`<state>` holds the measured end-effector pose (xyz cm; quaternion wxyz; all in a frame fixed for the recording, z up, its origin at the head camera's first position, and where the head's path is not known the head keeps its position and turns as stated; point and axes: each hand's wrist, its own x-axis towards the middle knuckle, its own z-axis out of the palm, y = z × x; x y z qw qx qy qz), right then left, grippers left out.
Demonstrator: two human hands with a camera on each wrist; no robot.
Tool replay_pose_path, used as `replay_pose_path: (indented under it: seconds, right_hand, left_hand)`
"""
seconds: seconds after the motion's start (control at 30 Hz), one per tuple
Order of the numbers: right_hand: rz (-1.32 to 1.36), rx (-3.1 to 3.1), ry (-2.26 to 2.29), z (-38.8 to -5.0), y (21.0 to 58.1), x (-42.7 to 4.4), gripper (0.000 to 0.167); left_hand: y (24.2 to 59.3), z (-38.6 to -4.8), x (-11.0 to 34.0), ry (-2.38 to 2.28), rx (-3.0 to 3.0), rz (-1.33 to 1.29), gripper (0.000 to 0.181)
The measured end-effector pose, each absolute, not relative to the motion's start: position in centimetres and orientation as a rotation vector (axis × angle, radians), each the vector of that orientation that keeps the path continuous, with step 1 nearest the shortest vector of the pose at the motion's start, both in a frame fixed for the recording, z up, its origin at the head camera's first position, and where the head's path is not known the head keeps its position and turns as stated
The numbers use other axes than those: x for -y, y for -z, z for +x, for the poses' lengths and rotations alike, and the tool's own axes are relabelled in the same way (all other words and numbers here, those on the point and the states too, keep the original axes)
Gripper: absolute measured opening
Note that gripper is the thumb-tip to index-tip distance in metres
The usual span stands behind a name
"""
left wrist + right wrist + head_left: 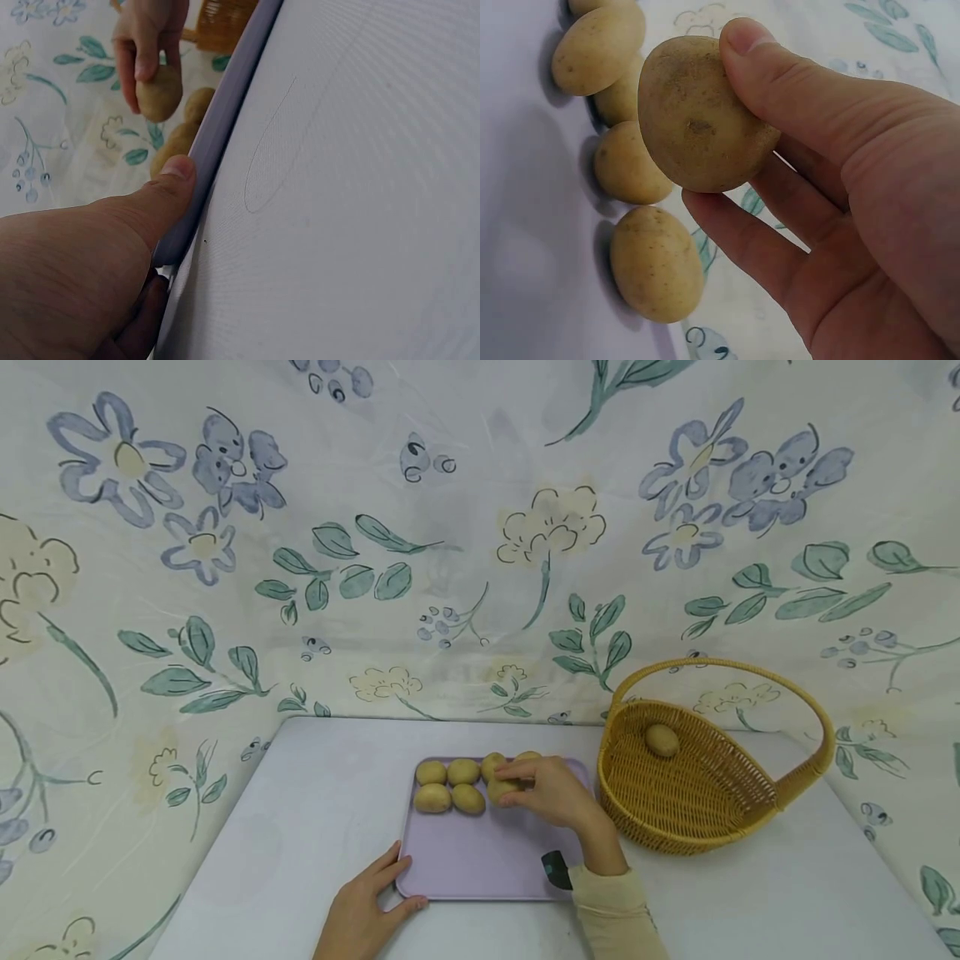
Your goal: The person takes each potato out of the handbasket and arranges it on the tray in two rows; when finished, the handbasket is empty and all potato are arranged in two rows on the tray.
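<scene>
My right hand (553, 793) pinches a potato (697, 120) between thumb and fingertips, over the back part of the lilac tray (480, 856). Several other potatoes (432, 798) sit in two rows along the tray's back left; in the right wrist view some more potatoes (656, 262) line up beside the held one. At the tray's front left corner my left hand (367, 902) grips the rim, its thumb (176, 169) lying on the edge. Part of the back row is hidden behind the right hand.
A wicker basket (637, 827) with a tall handle stands right of the tray, one potato (662, 740) inside. The white table (322, 793) meets a flower-printed cloth (465, 677) behind. A dark strap piece (557, 869) sits by the right wrist.
</scene>
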<state>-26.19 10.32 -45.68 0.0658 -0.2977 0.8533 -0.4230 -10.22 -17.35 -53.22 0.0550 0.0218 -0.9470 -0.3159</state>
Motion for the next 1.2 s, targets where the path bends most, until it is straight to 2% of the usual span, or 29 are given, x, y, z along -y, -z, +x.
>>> replay_pose_path:
  seconds: [0.67,1.2]
  right_hand:
    - [-0.776,-2.546,1.239,-27.2,47.1,-9.7,0.037]
    - [-0.79,-2.52,1.269,-27.6,48.5,-9.6,0.037]
  left_hand:
    - [53.4,-10.3,17.4,0.942,2.823,0.043,0.066]
    - [53.4,-10.2,17.3,0.937,2.859,0.063,0.067]
